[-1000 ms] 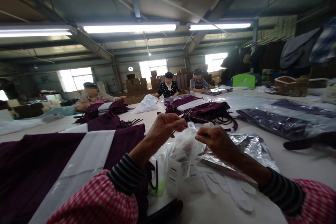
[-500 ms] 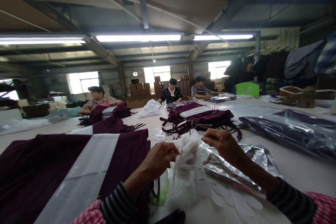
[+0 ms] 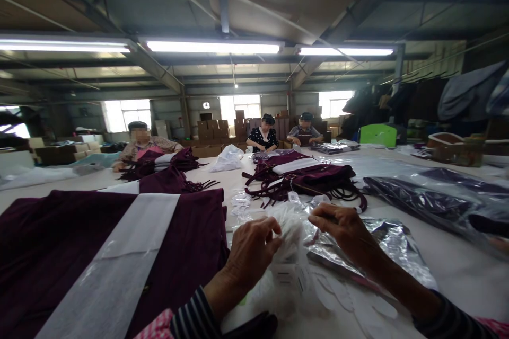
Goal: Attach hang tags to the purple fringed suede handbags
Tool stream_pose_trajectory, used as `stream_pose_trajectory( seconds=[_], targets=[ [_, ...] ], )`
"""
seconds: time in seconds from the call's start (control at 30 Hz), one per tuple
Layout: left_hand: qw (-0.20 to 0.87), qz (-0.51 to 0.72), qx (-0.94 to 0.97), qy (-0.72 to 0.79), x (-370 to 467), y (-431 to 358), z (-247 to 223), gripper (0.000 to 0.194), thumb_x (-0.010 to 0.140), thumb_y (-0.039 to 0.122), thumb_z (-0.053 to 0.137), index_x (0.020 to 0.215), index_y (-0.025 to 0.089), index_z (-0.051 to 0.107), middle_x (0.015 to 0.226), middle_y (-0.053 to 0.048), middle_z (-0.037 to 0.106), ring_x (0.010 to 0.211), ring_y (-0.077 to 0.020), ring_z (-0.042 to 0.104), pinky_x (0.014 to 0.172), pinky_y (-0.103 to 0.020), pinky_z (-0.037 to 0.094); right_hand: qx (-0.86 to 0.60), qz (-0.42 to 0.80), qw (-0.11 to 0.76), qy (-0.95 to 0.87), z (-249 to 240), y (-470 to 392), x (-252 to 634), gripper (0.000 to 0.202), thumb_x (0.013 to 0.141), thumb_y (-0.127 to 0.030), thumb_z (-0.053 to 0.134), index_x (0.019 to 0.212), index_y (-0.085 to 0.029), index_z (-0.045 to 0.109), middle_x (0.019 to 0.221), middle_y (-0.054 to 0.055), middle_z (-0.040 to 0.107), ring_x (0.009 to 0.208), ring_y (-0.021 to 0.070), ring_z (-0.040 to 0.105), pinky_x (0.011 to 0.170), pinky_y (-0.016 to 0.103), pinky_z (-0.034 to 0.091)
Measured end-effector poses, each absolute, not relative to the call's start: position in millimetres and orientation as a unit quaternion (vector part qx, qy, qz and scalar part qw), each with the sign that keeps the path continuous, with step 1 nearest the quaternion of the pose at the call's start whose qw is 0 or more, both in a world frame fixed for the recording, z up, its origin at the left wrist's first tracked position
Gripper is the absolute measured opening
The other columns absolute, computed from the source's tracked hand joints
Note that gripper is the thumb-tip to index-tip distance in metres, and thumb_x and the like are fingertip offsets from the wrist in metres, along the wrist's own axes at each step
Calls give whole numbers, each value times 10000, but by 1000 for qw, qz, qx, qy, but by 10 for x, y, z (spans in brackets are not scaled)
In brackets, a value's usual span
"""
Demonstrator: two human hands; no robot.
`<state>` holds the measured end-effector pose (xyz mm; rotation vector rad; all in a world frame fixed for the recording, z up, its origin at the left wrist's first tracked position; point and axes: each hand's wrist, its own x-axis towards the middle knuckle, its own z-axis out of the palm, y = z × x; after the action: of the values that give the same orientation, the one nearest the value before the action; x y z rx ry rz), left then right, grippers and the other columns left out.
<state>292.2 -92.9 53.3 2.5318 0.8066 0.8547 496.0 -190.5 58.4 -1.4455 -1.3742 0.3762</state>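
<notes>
A clear plastic bag (image 3: 292, 233) filled with crinkled white pieces stands in front of me, with white printed labels (image 3: 287, 275) low on its side. My left hand (image 3: 254, 249) is closed at its left edge, thumb and forefinger curled toward each other. On the other side my right hand (image 3: 344, 228) pinches thin clear plastic at the bag's upper right; the fingertips partly hide the grip. Just beyond the hands lies a pile of dark purple fringed garments (image 3: 302, 172) with a white paper band. Silvery plastic packaging (image 3: 397, 243) rests under my right forearm.
Folded purple cloth (image 3: 91, 222) with a white paper strip (image 3: 119, 254) fills the left side. Flat white cut-out pieces (image 3: 358, 296) lie at front right. Plastic-wrapped dark garments (image 3: 429, 201) are farther right. Three co-workers sit across the table, near a white plastic bundle (image 3: 227, 159).
My left hand has moved right and slightly down, its fingers turned more toward the bag. The bag's top looks wider and lower. The co-worker at the right has leaned over the table.
</notes>
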Motion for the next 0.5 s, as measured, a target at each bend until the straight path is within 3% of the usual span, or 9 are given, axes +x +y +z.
stream_pose_trajectory(
  seconds=[0.27, 0.5],
  targets=[
    [195, 375, 859, 289, 2922, -812, 545, 126, 840, 231, 622, 741, 208, 697, 791, -16, 680, 732, -175, 597, 677, -271, 373, -615, 133, 515, -582, 504, -1883, 4988, 241, 864, -368, 595, 703, -190, 618, 694, 8, 583, 672, 182, 594, 609, 280, 514],
    [436, 390, 758, 287, 2864, -698, 745, 205, 761, 362, 720, 702, 169, 678, 606, 25, 571, 593, -132, 479, 593, -248, 365, -666, -27, 420, -616, 414, -1846, 4919, 262, 901, -340, 572, 679, -205, 608, 656, 14, 610, 642, 185, 578, 624, 292, 462]
  ],
)
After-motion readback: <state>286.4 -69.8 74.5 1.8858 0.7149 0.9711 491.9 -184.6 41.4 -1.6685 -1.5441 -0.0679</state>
